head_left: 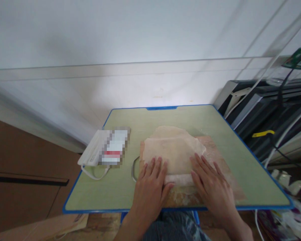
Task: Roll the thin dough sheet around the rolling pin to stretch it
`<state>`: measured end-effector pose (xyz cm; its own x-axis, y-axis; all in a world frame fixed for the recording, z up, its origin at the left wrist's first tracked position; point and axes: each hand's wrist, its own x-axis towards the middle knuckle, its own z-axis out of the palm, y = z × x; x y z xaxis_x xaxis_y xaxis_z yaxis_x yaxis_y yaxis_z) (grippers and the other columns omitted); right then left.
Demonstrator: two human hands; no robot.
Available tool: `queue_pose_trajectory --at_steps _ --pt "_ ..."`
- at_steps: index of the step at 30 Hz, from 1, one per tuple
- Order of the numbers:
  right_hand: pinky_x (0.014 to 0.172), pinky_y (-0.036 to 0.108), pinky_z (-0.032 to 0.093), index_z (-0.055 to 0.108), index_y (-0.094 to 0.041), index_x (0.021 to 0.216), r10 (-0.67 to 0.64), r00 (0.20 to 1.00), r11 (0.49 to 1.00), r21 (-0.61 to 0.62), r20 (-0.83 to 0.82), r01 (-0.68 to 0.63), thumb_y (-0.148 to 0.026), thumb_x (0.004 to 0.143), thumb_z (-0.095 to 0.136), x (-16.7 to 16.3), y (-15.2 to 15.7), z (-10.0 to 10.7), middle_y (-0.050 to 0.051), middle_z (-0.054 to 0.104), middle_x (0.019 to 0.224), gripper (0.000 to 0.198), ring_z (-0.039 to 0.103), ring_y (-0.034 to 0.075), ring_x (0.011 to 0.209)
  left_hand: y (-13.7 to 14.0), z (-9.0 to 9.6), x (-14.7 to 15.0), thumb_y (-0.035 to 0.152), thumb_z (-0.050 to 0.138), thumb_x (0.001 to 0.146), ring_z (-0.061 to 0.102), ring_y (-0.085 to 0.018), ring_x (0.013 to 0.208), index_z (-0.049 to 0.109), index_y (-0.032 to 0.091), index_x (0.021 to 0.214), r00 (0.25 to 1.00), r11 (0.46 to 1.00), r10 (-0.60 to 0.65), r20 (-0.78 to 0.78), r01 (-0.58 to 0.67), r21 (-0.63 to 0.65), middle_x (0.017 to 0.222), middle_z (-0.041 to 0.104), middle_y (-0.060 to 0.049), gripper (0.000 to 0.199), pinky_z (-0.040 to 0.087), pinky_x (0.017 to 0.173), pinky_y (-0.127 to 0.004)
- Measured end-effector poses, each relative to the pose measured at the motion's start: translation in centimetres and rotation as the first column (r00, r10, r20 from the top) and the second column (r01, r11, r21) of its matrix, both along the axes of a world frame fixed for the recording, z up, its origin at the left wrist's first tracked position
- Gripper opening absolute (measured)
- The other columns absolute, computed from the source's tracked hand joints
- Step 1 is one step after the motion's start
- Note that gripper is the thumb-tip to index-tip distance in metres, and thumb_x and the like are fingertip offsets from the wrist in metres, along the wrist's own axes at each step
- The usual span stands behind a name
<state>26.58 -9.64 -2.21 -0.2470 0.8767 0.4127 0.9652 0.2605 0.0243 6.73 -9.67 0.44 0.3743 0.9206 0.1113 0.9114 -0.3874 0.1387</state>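
Observation:
A thin pale sheet of dough (173,150) lies over a floured wooden board (228,177), its far end reaching past the board onto the table. Along the near side the sheet forms a whitish roll (179,180); whether anything is inside it cannot be seen. My left hand (152,182) rests on the left part of the dough, fingers stretched forward, the thumb by the roll. On the right side, my right hand (212,182) lies with fingers extended over the dough's edge and the roll's end. Both palms face down, and their undersides are hidden.
All this is on a small green table (90,197) with a blue rim. At the left lie a blurred phone (115,147) and a white power bank (92,150) joined by a white cable (94,175). A metal loop (133,169) pokes out beside the board. Dark panels (261,110) lean at right.

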Motion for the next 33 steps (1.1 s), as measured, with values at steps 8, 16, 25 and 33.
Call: queue_pose_trajectory --at_steps 8,16,25,33 --pt "0.101 0.042 0.038 0.054 -0.013 0.124 -0.040 0.999 0.994 -0.097 0.016 0.042 -0.027 0.093 0.035 -0.4 4.1 0.9 0.013 0.052 0.132 0.040 0.049 0.024 0.122 3.7 0.7 0.0 0.042 0.040 0.093 0.041 -0.026 0.129 0.050 0.016 0.129 0.999 1.000 -0.011 -0.037 0.011 -0.005 0.140 0.044 -0.012 0.045 0.039 0.102 -0.041" --pt "0.098 0.046 0.040 0.056 -0.013 0.123 -0.034 0.999 0.999 -0.011 0.001 0.034 -0.026 0.093 0.030 -0.2 0.9 0.2 0.011 0.057 0.128 0.041 0.053 0.025 0.117 1.0 0.1 -0.1 0.044 0.043 0.091 0.041 -0.027 0.129 0.047 0.019 0.132 1.000 1.000 0.015 0.003 -0.015 -0.021 0.141 0.044 -0.009 0.048 0.037 0.104 -0.045" --pt "0.097 0.045 0.042 0.060 -0.014 0.117 -0.017 0.999 1.000 -0.019 -0.029 0.017 -0.028 0.093 0.031 -0.1 1.8 0.0 0.011 0.060 0.124 0.040 0.055 0.024 0.115 1.7 0.3 0.1 0.043 0.044 0.091 0.042 -0.028 0.128 0.051 0.018 0.128 0.999 0.999 0.037 0.008 -0.037 -0.021 0.139 0.046 -0.009 0.045 0.039 0.103 -0.045" --pt "0.099 0.043 0.039 0.054 -0.012 0.124 -0.036 0.999 0.997 -0.060 0.022 0.037 -0.025 0.093 0.033 -0.4 3.5 0.4 0.012 0.056 0.129 0.041 0.051 0.025 0.120 3.3 0.4 -0.1 0.042 0.042 0.092 0.040 -0.027 0.130 0.047 0.016 0.132 1.000 1.000 0.022 -0.012 -0.022 -0.007 0.140 0.044 -0.012 0.048 0.039 0.102 -0.043"
